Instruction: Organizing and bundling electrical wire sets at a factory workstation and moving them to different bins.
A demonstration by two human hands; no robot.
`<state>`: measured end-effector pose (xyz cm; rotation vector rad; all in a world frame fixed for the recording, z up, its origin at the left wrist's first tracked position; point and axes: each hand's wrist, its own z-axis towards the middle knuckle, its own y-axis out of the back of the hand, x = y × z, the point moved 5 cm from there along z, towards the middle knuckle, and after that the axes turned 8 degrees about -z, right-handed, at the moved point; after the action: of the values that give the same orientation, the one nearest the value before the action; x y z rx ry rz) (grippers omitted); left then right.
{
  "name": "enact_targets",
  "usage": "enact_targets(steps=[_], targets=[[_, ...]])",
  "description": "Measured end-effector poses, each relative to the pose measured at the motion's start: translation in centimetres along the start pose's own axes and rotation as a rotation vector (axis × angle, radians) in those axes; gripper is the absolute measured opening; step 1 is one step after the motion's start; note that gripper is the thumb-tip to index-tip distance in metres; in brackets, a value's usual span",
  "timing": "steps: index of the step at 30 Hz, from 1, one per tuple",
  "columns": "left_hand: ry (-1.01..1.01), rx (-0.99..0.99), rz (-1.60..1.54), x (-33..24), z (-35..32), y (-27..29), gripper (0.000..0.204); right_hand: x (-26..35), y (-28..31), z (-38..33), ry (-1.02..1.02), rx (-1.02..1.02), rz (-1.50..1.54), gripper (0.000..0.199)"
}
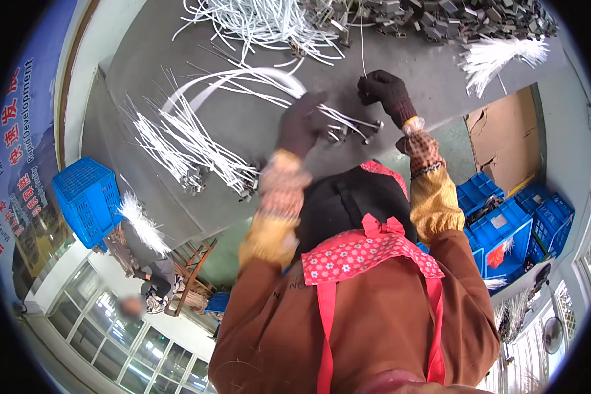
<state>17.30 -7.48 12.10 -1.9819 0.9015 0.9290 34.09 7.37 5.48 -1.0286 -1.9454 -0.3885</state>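
Observation:
My right hand (384, 92), in a dark glove, is closed on a thin white cable (363, 49) that runs up from its fingers toward the far side of the grey table. To its left, my gloved left hand (301, 123) is smeared by motion above a small bunch of white cables (351, 120) with metal end pieces. Its fingers are too blurred to tell if they grip anything. A blurred white arc (243, 73) stretches left from that hand. Two bunches of white cables (200, 144) with metal ends lie on the table at left.
A tangled white cable heap (262, 26) and a pile of metal parts (440, 20) cover the table's far side. A white bundle (502, 59) lies far right. Blue crates (88, 200) stand beyond the left edge, others (505, 226) at right near cardboard (503, 134). A person (157, 279) is lower left.

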Motion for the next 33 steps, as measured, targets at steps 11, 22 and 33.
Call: enact_targets(steps=[11, 22, 33], targets=[[0.111, -0.088, -0.865, 9.2, 10.9, -8.8, 0.033, -14.6, 10.8, -30.0, 0.441, -0.132, -0.686, 0.022], [-0.095, -0.126, -0.602, -0.2, 12.1, -3.4, 0.031, -20.0, 20.5, -34.2, -0.204, -0.157, -0.308, 0.013], [0.116, -0.203, -0.377, 0.7, 7.0, -6.9, 0.036, -17.9, 20.4, -33.3, 0.194, -0.021, -0.675, 0.008]])
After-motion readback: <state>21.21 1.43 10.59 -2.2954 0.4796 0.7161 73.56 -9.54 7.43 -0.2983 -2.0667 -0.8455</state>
